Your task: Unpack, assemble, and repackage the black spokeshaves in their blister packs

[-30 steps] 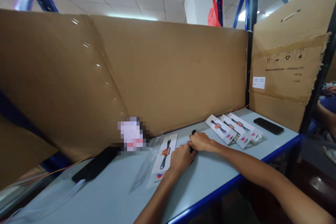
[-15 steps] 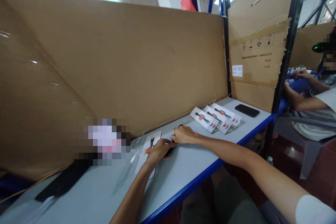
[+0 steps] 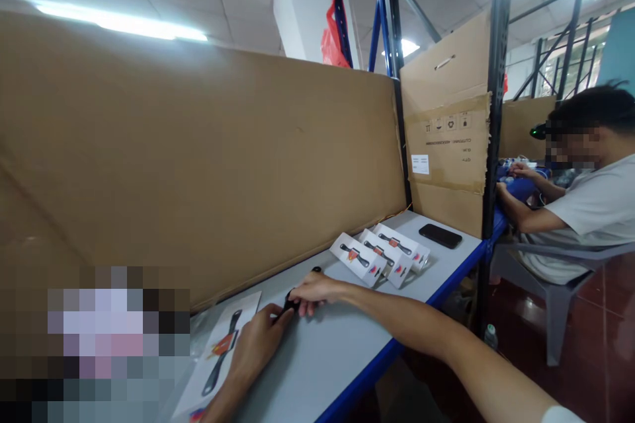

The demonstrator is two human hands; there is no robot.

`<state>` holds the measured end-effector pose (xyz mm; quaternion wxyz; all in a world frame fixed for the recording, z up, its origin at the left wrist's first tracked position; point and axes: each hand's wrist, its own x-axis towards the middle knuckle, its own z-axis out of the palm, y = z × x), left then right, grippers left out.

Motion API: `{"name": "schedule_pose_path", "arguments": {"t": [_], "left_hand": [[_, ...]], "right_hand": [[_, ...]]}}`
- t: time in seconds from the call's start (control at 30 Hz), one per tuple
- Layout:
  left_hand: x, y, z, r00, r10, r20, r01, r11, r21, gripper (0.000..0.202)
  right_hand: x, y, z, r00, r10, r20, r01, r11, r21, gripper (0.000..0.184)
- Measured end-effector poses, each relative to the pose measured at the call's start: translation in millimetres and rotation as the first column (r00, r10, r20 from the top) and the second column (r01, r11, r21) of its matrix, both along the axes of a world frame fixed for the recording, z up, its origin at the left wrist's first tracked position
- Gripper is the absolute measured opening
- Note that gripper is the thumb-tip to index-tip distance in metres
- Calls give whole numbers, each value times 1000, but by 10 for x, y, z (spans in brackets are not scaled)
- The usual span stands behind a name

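Observation:
A slim black object with a rounded end [image 3: 316, 269] lies between my hands just over the table; most of it is covered by my fingers, so its kind is unclear. My left hand [image 3: 260, 337] is closed on its near part. My right hand [image 3: 317, 289] pinches it farther along, with the lower fingers hanging loosely curled. Beside my left hand lies a flat white package [image 3: 198, 370], printed with a black-handled tool and an orange shape; my forearm covers part of it.
Several white printed boxes [image 3: 357, 259] lean in a row beyond my right hand. A black phone [image 3: 440, 236] lies near the table's far right end. Cardboard panels [image 3: 223, 165] wall the table [image 3: 322, 370]. A co-worker [image 3: 585, 192] sits to the right.
The view has shifted, so the boxes and phone sit lower and farther left. My hands stay together on the black object, and more of the white package shows beside my left arm.

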<state>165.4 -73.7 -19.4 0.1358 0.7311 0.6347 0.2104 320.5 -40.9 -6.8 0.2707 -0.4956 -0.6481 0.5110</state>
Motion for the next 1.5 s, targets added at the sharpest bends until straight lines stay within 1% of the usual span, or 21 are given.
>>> {"name": "schedule_pose_path", "arguments": {"t": [0.1, 0.27, 0.43, 0.57, 0.67, 0.73, 0.8, 0.83, 0.9, 0.97, 1.03, 1.1, 1.2, 1.4, 1.5], "left_hand": [[8, -18, -27, 998, -27, -63, 29, 999, 40, 32], [10, -36, -41, 991, -47, -124, 55, 997, 55, 37], [30, -48, -16, 989, -54, -140, 60, 997, 41, 34], [67, -55, -3, 994, -30, -109, 30, 1000, 0, 30], [84, -51, 4, 998, 0, -70, -2, 999, -33, 31], [85, -39, 10, 999, 20, -38, -22, 998, -52, 31], [77, -25, 17, 999, 47, -8, -47, 997, -62, 33], [71, -18, 20, 998, 59, 6, -59, 996, -66, 33], [55, -5, 24, 997, 76, 32, -74, 994, -74, 34], [38, 7, 26, 995, 81, 52, -76, 994, -84, 34], [23, 19, 24, 995, 76, 66, -70, 993, -93, 34], [13, 30, 21, 995, 65, 75, -57, 993, -102, 34], [14, 32, 19, 996, 44, 82, -35, 993, -110, 34], [29, 7, 30, 994, 44, 95, -33, 993, -115, 34], [30, 11, 30, 993, 52, 105, -39, 992, -120, 34]], "right_hand": [[9, -5, 6, 1000, 26, -12, -27, 996, -81, 36], [26, -63, 32, 998, 29, -57, -34, 996, -79, 31], [31, -95, 55, 999, 32, -5, -32, 999, -11, 31], [54, -81, 36, 992, 40, 121, -53, 993, 106, 27], [109, -66, 20, 971, 30, 239, -91, 964, 250, 23], [151, -52, 14, 951, 14, 309, -131, 922, 364, 17], [177, -40, 8, 935, -23, 353, -157, 867, 473, 11], [179, -38, 4, 930, -50, 364, -158, 840, 519, 13], [163, -43, -10, 922, -94, 376, -158, 794, 587, 23], [133, -53, -31, 915, -122, 384, -162, 761, 629, 31], [106, -53, -52, 911, -140, 387, -165, 738, 655, 34], [92, -38, -67, 910, -158, 384, -157, 725, 671, 34], [89, -1, -78, 907, -179, 381, -141, 724, 676, 28], [76, 18, -96, 882, -301, 362, -24, 740, 673, 24], [59, 20, -103, 889, -285, 358, -33, 740, 672, 20]]}}
